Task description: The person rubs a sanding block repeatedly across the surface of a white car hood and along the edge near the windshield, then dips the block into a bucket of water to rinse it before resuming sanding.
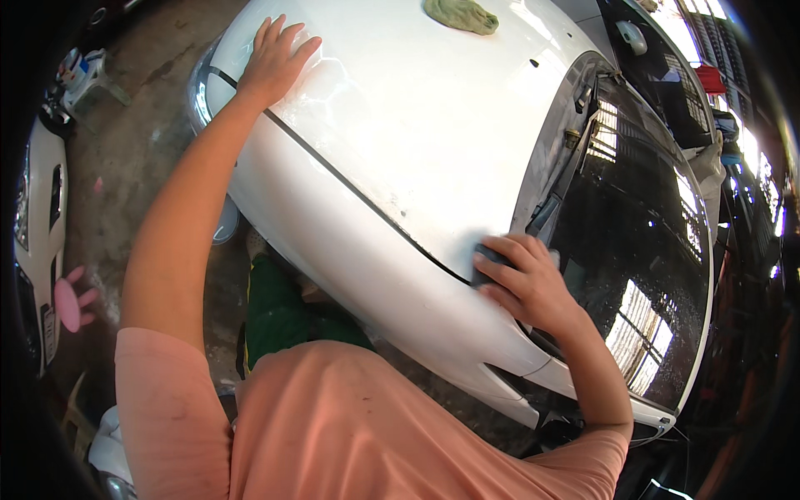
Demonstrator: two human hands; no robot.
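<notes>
A white car's hood (400, 125) spreads out in front of me, its surface glossy with reflections. My left hand (275, 62) rests on the hood near its front edge, palm down with the fingers apart. In my right hand (525, 278) is a dark block or pad (490, 262), pressed to the hood's rear corner beside the windshield (625, 250). The fingers cover part of this block, so its exact kind is unclear. A dark seam separates the hood from the white fender (350, 244) nearest me. Small dark specks mark the hood along that seam.
A crumpled green cloth (462, 15) lies on the hood's far side. Wiper arms (556, 200) lie along the windshield base. On the left, another white car (47, 206) and a plastic stool (97, 81) stand on the concrete floor. A bucket (226, 222) is partly hidden beneath the fender.
</notes>
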